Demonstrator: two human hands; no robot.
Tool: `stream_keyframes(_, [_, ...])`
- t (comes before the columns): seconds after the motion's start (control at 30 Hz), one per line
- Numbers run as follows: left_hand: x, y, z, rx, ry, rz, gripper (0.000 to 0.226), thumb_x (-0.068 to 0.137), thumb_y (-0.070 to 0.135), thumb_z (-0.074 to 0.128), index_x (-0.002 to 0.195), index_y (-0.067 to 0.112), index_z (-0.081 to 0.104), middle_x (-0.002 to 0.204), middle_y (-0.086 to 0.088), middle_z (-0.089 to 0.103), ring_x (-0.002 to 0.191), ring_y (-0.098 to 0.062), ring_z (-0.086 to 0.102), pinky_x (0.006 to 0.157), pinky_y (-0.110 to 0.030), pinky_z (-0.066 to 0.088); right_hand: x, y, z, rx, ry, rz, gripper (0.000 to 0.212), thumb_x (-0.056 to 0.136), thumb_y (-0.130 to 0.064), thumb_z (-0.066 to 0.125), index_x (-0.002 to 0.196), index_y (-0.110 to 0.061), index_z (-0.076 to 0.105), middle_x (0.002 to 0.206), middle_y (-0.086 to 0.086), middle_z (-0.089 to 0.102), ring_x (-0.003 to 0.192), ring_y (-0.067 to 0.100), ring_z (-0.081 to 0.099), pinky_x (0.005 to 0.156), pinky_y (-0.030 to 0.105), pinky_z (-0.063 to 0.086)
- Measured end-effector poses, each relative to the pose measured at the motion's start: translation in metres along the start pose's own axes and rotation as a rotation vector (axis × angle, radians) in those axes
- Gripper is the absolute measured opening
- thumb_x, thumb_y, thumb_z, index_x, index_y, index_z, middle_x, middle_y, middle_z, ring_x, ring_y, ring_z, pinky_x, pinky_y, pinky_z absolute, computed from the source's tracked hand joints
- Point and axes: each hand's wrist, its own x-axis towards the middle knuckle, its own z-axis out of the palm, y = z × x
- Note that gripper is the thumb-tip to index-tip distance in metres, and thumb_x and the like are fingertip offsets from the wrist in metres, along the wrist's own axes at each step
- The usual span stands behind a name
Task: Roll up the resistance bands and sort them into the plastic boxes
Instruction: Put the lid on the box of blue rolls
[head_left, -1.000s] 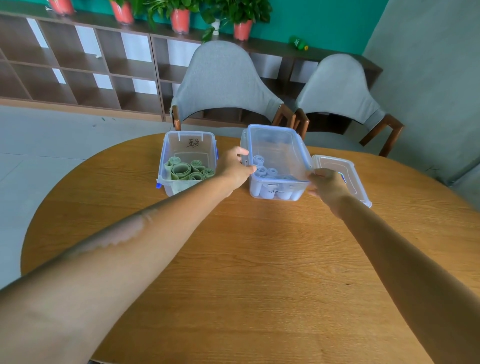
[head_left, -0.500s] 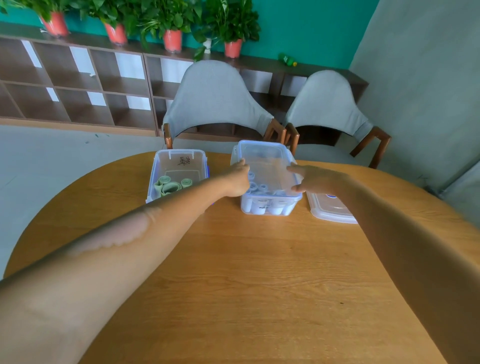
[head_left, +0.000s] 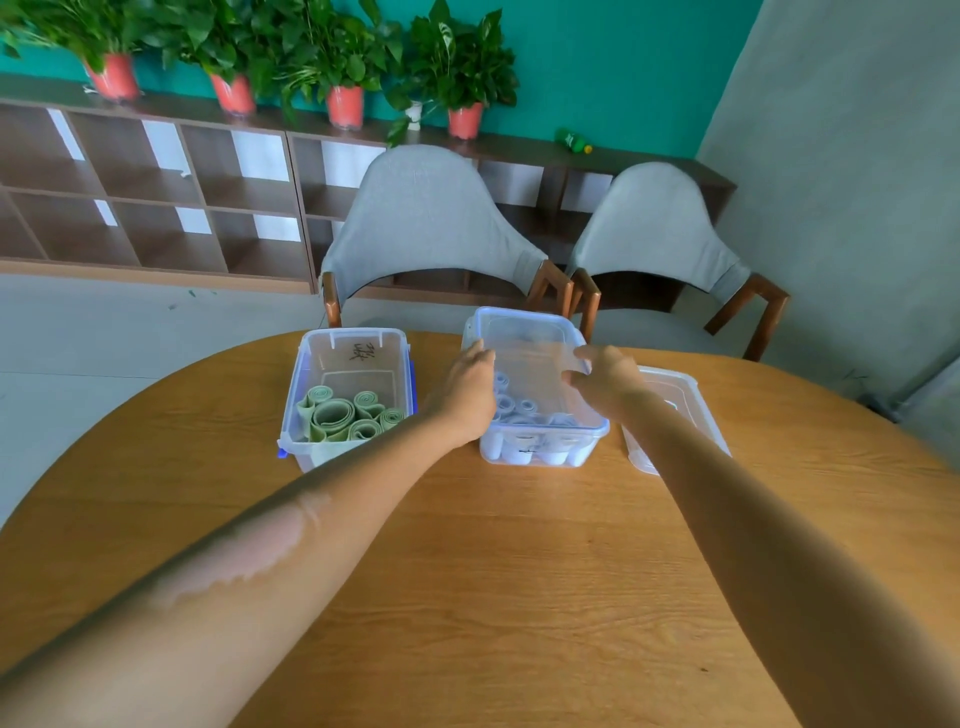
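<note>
Hands, left (head_left: 464, 391) and right (head_left: 605, 381), pressed flat-fingered on the lid (head_left: 535, 364) of the blue-band box (head_left: 540, 441); uneven pressure risked a corner staying unlatched.

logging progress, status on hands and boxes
Both hands, left and right, pressing the lid onto the right box. Left box open, green rolls inside. Spare lid alongside, nothing blocking.

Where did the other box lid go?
The spare lid lies flat on the table, right of the box of white rolls, partly under the right arm.
</note>
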Motion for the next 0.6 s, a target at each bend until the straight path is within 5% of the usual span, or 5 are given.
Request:
stream_keyframes(0.07, [0.0, 0.002, 0.0, -0.041, -0.068, -0.046, 0.069, 0.094, -0.014, 0.042, 0.158, 0.003, 0.019, 0.168, -0.011, 0.003, 0.155, -0.024, 0.007, 0.124, -0.037, 0.021, 0.003, 0.002, 0.003, 0.02, -0.023, 0.005, 0.053, 0.1, -0.03, 0.058, 0.15, -0.022, 0.043, 0.142, 0.013, 0.052, 0.124, 0.033, 0.055, 0.103, 0.046, 0.05])
stream_keyframes(0.17, [0.004, 0.008, -0.002, 0.013, -0.098, -0.069, 0.069, 0.096, -0.007, 0.044, 0.157, -0.001, 0.012, 0.168, -0.017, -0.004, 0.156, -0.027, 0.001, 0.125, -0.038, 0.016, 0.009, 0.005, 0.008, 0.051, -0.061, -0.006, 0.052, 0.103, -0.025, 0.052, 0.152, -0.025, 0.038, 0.147, 0.012, 0.049, 0.127, 0.033, 0.053, 0.103, 0.044, 0.049])
stream_keyframes(0.37, [0.025, 0.005, -0.007, 0.322, -0.039, -0.043, 0.066, 0.101, 0.026, 0.047, 0.155, -0.002, 0.021, 0.166, -0.017, 0.015, 0.155, -0.03, 0.007, 0.125, -0.042, 0.015, 0.014, 0.007, 0.015, 0.04, -0.103, -0.054, 0.051, 0.106, -0.02, 0.044, 0.156, -0.023, 0.032, 0.164, 0.005, 0.024, 0.147, 0.031, 0.03, 0.119, 0.047, 0.031])
stream_keyframes(0.6, [0.031, -0.001, -0.008, 0.497, -0.022, 0.008, 0.047, 0.092, 0.013, 0.053, 0.136, -0.001, 0.047, 0.14, -0.015, 0.05, 0.134, -0.028, 0.042, 0.112, -0.035, 0.034, 0.005, 0.013, 0.019, -0.054, -0.016, -0.184, 0.043, 0.108, -0.017, 0.036, 0.151, -0.018, 0.037, 0.159, 0.007, 0.03, 0.147, 0.027, 0.029, 0.12, 0.043, 0.03])
